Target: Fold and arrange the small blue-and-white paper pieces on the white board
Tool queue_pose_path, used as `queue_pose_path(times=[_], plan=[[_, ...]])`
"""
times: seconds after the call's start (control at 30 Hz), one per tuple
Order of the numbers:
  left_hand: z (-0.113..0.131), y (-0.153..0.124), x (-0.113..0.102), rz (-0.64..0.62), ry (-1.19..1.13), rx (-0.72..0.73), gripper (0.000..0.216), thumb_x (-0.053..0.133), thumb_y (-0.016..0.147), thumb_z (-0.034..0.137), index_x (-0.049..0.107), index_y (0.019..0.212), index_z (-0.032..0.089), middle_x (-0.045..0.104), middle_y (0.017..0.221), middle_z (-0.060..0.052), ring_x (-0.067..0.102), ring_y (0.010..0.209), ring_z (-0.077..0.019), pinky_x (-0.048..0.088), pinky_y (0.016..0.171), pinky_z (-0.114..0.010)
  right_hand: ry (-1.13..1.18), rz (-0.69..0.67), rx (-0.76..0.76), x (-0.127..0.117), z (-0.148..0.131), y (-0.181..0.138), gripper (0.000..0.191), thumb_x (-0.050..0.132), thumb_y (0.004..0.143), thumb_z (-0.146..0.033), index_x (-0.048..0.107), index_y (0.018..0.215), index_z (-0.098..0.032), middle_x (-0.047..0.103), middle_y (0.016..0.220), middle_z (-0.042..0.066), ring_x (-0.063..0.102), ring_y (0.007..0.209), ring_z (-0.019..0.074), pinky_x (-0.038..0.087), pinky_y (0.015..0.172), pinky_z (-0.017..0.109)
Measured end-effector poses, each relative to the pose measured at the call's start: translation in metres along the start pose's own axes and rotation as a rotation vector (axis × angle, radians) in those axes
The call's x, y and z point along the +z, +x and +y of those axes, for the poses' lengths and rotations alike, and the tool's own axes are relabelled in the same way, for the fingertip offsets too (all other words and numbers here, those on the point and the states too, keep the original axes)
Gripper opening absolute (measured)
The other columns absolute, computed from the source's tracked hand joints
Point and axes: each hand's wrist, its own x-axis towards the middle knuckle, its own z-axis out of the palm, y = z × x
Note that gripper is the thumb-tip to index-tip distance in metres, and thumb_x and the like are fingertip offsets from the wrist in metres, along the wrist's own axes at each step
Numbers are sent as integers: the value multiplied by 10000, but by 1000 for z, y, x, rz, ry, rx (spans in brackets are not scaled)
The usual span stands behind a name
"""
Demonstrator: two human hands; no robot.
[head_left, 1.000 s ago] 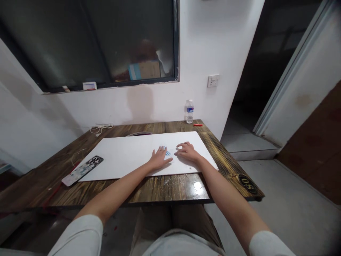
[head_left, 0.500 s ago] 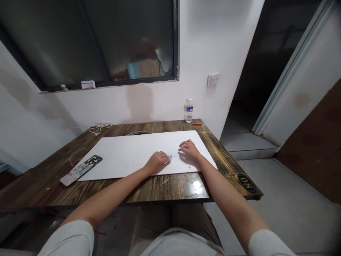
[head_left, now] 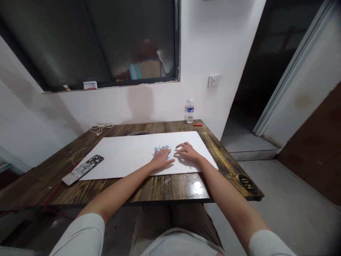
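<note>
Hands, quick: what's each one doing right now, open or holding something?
Left hand: open, fingers spread over the blue pieces.
Right hand: open, fingers slightly bent, nothing visibly held.

The left hand (head_left: 160,160) lies over blue pieces (head_left: 166,147) on a white board (head_left: 125,153).

"What's our person got on, from yr side?"
"Pale S/S top (head_left: 178,246), white or lt. grey. L sleeve (head_left: 82,232) & R sleeve (head_left: 266,244) plain, ending nr the elbow; L one w/ creases."
"Below?"
"Brownish trousers (head_left: 151,224), in shadow. L hand (head_left: 160,159) & R hand (head_left: 188,152) bare, forearms (head_left: 122,193) too."
</note>
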Motion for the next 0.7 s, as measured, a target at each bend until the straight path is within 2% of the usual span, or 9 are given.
queue_pose_path(times=[0.07,0.2,0.3,0.4,0.53,0.63,0.7], plan=[[8,8,5,-19,-24,89,672,552,860,582,457,1423,226,330,1555,-122,230,1448,-367,167,1146,-594,34,96,35,0,8,2,273,533,837,-188,788,885,-273,696,1106,51,515,1010,238,377,951,431],[11,8,9,66,-165,354,322,485,949,367,656,1195,246,587,1361,-62,477,1306,-250,325,1110,-450,88,293,135,-1,15,4,299,486,804,-143,770,777,-234,717,950,69,577,959,231,381,936,421],[5,-2,9,146,-274,423,263,479,951,283,713,1055,227,706,1151,-46,592,1151,-205,417,1035,-374,120,372,171,0,13,3,276,495,770,-153,753,719,-236,719,887,56,581,925,233,401,906,403],[0,-10,10,230,-275,313,246,507,920,219,710,1058,229,718,1110,-42,614,1103,-206,446,1007,-375,122,389,180,1,9,1,264,502,760,-164,743,689,-245,720,847,47,571,907,238,417,877,387],[-1,-8,12,337,-131,-8,341,466,901,148,656,1175,223,607,1332,-65,485,1292,-261,358,1094,-456,131,394,204,0,6,0,268,496,749,-160,739,672,-243,724,832,47,567,903,240,422,870,375],[2,2,12,264,-35,-236,429,442,921,227,531,1340,198,470,1471,-104,331,1406,-325,276,1127,-526,139,390,223,-1,5,0,274,485,746,-169,741,675,-239,725,833,46,563,911,241,424,870,371],[4,11,13,181,-14,-297,509,450,933,373,451,1407,189,390,1522,-130,257,1435,-363,225,1134,-571,136,380,223,-1,4,0,278,481,745,-173,744,680,-235,726,833,46,561,916,241,422,871,371]])
